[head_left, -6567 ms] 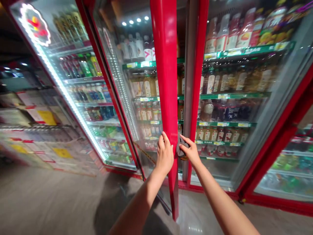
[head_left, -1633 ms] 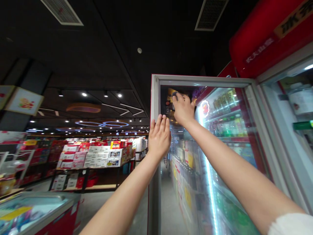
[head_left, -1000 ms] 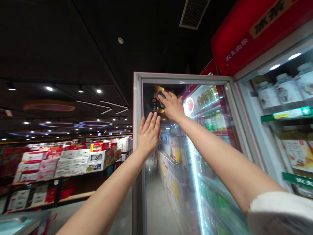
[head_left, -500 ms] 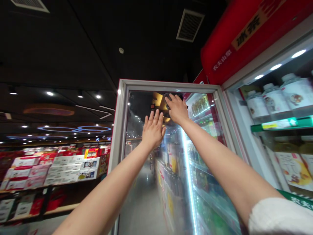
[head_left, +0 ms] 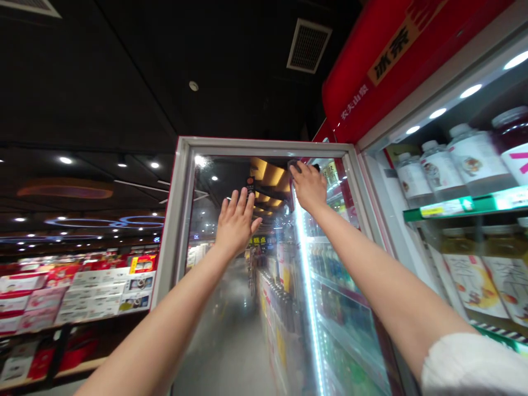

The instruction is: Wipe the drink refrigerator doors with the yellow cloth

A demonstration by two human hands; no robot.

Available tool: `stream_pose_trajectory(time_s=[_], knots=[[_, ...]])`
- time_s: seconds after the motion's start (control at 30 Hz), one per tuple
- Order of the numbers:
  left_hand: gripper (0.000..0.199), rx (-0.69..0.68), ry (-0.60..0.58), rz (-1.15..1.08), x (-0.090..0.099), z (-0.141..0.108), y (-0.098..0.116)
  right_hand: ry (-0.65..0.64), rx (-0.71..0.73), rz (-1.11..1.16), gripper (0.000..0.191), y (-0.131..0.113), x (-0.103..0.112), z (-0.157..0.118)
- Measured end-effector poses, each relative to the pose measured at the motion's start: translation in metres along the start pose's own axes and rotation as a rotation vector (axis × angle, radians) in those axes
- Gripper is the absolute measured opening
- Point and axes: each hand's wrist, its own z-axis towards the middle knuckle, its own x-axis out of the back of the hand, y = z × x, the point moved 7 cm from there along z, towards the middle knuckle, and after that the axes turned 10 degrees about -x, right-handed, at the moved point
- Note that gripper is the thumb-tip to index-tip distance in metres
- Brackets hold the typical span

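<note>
An open glass door (head_left: 223, 341) of a drinks fridge stands in front of me, with a silver-grey frame. My left hand (head_left: 236, 223) rests flat against its upper part, fingers stretched and thumb apart, holding nothing. Higher and to the right, near the top frame, my right hand (head_left: 310, 186) presses a dark cloth-like piece (head_left: 293, 164) to the glass. Its fingers are bent over that piece, and most of it is hidden under the hand.
At the right, the red-topped fridge (head_left: 355, 104) holds shelves of bottles (head_left: 437, 165) behind green price strips. Stacked boxes (head_left: 94, 291) fill a display shelf at the left. Through the glass show an aisle floor and a lit fridge.
My right hand has slid rightward across the glass with the dark cloth-like piece. My left hand keeps its place on the door. The whole view has shifted, so the door appears farther left.
</note>
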Motion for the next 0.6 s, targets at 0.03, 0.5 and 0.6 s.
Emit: stream_pose_trajectory(time_s=[0.03,0.5,0.6], knots=[[0.068,0.010,-0.010,-0.005,0.000,0.000,0.001,0.015,-0.082,0.001,0.051,0.012,0.000,-0.005],[0.067,-0.024,-0.002,-0.078,0.001,0.056,0.089,0.054,-0.183,-0.028,0.052,0.066,0.012,-0.001],[0.069,-0.043,0.018,-0.075,0.007,0.057,0.091,0.079,-0.094,0.041,0.049,0.070,0.011,-0.018]])
